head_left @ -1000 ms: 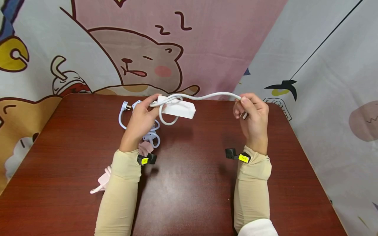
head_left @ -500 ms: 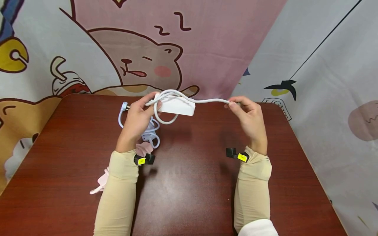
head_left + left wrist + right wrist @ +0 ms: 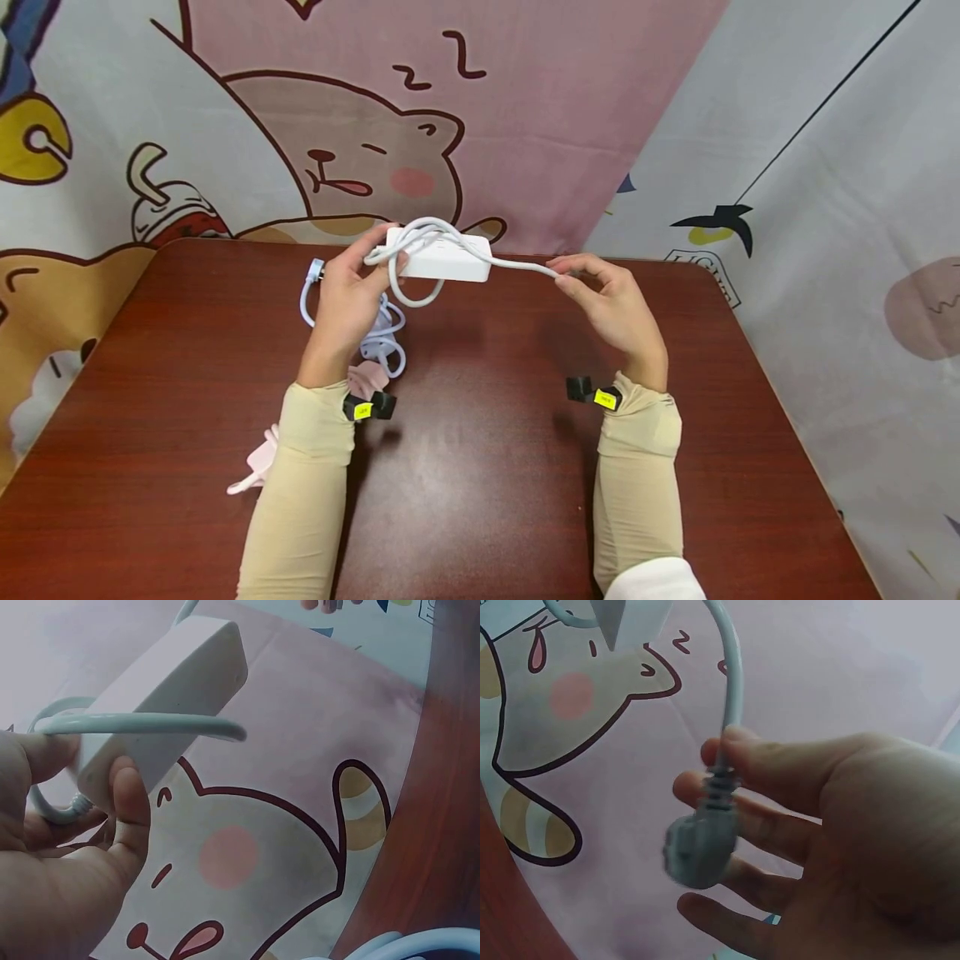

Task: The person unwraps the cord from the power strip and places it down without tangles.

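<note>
A white power strip (image 3: 450, 260) is held above the far part of the table by my left hand (image 3: 348, 292), whose fingers and thumb grip its left end. Its white cord (image 3: 427, 222) loops over the strip, and part of the loop passes through the left hand. In the left wrist view, thumb and fingers clasp the end of the strip (image 3: 165, 690). My right hand (image 3: 618, 308) pinches the cord between thumb and index finger, out to the right. Just below that pinch, the right wrist view shows the plug (image 3: 701, 847) hanging beside the other fingers.
On the brown table (image 3: 465, 467), a pale blue corded strip (image 3: 378, 337) lies partly behind the left hand. Its plug (image 3: 315, 271) points right. A pink item (image 3: 367, 379) and a pink plug with cord (image 3: 261, 462) lie near the left forearm. A patterned cloth (image 3: 555, 108) hangs behind.
My right hand has moved left toward the strip, drawing the cord's end closer. The power strip has risen slightly and shifted a little left, and its cord loop arches higher.
</note>
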Tool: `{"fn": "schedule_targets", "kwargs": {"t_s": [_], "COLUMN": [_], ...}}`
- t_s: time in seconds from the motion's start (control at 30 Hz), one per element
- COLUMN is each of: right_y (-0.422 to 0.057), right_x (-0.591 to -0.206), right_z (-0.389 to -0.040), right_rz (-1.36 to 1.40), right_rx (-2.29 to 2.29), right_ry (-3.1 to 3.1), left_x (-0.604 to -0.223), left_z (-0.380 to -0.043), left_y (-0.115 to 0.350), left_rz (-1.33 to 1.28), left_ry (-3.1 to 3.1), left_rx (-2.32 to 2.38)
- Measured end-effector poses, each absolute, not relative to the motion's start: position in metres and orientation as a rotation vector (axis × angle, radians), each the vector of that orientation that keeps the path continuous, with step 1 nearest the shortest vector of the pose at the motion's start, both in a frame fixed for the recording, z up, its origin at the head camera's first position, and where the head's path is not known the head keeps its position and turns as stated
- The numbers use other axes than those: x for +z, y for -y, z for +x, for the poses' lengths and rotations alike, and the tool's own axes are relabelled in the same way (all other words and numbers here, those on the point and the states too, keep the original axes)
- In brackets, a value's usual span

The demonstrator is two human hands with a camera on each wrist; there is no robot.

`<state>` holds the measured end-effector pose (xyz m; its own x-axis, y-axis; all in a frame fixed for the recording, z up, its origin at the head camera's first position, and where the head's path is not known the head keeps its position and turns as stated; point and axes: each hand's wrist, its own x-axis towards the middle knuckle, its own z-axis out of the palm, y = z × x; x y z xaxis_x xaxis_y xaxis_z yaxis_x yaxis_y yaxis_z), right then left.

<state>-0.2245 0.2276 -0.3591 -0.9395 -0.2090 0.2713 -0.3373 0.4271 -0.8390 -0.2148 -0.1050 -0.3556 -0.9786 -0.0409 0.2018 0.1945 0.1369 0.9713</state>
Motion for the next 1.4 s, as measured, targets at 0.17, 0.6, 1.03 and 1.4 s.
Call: {"fn": "schedule_targets", "kwargs": {"t_s": [0.17,0.6,1.03,1.4], "right_y": [-0.224,-0.207,-0.178,-0.167], "right_x": [-0.359,-0.347,-0.340,-0.346], "right_z": [-0.223,-0.216,-0.210,-0.213], "right_rz": [0.455,0.527,0.589,0.614], "right_rx": [1.534,1.603,1.421,1.439], "right_ry": [2.597,2.484,2.309,2.318], "left_x": [-0.357,-0.357,-0.359,-0.360], "left_z": [-0.216,-0.216,-0.216,-0.216], "left_y": [0.102,0.100,0.094,0.094], "left_rz": [-0.166,-0.153,-0.178,-0.177], "left_ry": [2.168,2.178,2.250,2.277], "left_rx": [-1.997,-2.017,-1.977,-1.953]}}
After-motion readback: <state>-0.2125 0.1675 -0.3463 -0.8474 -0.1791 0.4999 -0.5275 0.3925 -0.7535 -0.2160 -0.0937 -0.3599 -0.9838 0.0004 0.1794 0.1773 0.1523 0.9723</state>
